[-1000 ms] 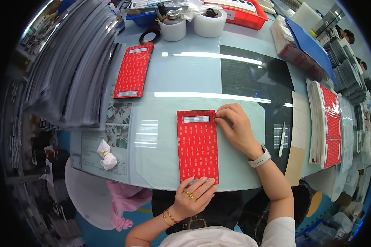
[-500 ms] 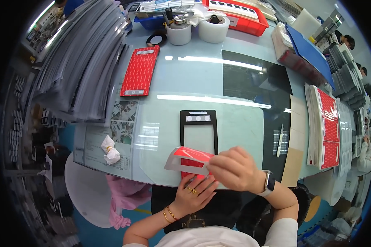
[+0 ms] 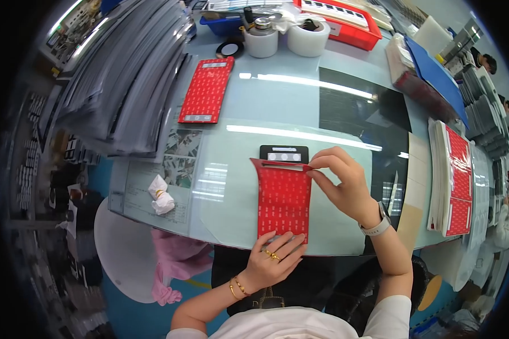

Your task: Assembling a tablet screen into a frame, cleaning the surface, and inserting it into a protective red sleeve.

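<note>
A red patterned sheet lies on the glass table top in front of me, covering most of a black frame-shaped panel whose top end shows beyond it. My right hand pinches the sheet's upper right corner, which is lifted a little. My left hand presses its fingertips on the sheet's near edge at the table's front rim.
A second red sheet lies at the far left. A stack of red sheets sits at the right. Tape rolls, a red tray, a crumpled tissue and grey panel stacks ring the table.
The red sheet was peeled back toward me off the black panel half a second ago; now it lies spread over the panel again, with my right hand moved up to its top right corner.
</note>
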The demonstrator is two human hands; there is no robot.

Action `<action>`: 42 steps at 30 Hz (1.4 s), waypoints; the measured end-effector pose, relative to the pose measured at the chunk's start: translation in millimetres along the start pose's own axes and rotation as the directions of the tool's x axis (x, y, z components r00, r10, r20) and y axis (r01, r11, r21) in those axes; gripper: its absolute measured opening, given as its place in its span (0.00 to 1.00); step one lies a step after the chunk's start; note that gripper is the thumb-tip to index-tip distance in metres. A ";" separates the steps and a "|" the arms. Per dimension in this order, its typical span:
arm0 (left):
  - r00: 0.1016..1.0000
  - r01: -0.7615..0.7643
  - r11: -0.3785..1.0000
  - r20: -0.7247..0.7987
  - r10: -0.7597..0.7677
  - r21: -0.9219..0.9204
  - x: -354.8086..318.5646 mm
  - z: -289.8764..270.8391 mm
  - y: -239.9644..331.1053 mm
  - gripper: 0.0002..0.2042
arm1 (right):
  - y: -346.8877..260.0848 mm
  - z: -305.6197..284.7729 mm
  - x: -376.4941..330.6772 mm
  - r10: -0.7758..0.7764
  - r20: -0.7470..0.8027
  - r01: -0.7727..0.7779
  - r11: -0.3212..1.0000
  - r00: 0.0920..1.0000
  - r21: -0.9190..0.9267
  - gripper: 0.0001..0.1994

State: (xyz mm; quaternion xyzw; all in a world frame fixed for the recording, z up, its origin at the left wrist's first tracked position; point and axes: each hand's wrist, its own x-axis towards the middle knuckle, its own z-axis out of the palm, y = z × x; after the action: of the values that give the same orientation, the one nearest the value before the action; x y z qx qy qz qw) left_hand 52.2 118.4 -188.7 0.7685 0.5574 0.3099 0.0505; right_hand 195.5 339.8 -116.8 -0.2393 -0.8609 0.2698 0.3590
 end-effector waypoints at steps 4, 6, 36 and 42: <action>1.000 -0.005 1.000 -0.024 0.004 -0.007 -1.7 0.6 0.4 0.18 | 0.7 5.2 -0.8 0.047 0.005 -0.047 0.999 0.999 0.007 0.10; 1.000 0.003 1.000 -0.022 -0.003 -0.006 -2.5 0.1 0.0 0.18 | -1.7 7.0 -0.2 0.048 0.018 -0.048 0.999 0.999 0.007 0.10; 0.999 -0.008 0.999 0.051 0.006 0.037 -2.0 2.9 0.5 0.16 | 76.8 18.9 -3.7 0.183 0.120 -0.197 0.974 0.976 0.114 0.07; 0.997 -0.001 0.999 0.077 -0.002 0.041 -0.1 1.2 0.7 0.17 | 79.0 20.5 -3.9 0.157 0.094 -0.166 0.982 0.983 0.094 0.08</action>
State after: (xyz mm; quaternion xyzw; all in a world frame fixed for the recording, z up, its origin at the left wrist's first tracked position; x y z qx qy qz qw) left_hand 53.4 118.5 -189.4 0.7807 0.5614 0.2686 0.0563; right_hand 199.8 389.8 -181.2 -0.2779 -0.8384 0.3517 0.3101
